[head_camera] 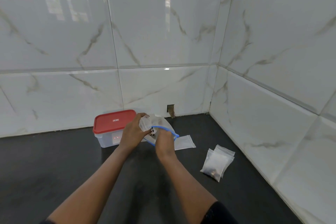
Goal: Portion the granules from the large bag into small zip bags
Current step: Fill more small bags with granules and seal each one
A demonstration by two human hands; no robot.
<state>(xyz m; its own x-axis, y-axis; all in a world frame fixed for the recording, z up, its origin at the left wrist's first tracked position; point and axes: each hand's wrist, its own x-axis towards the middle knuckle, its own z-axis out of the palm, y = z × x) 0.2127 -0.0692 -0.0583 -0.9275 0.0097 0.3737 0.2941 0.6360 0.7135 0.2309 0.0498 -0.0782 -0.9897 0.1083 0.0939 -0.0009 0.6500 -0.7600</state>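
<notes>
Landmark: clear container [112,123] with a red lid, on the dark worktop [72,160] against the tiled wall [163,42].
Left hand [133,132]: just right of the container and in front of its right end; its fingers are curled round a small zip bag [144,123] and hold it up off the worktop.
Right hand [164,141]: further right of the container, at the blue-edged mouth of the large bag [163,123]; its fingers are hidden from view, so I cannot tell whether they pinch anything.
Large bag: clear, just right of the container, between and behind the two hands.
Granules [152,132]: a few dark bits show between the hands at the bags' mouths.
Empty small bag [184,142]: flat on the worktop, right of the large bag.
Filled small bags [216,163]: a stacked pile well right of the container, nearer the person, with brownish contents in the lower corner.
</notes>
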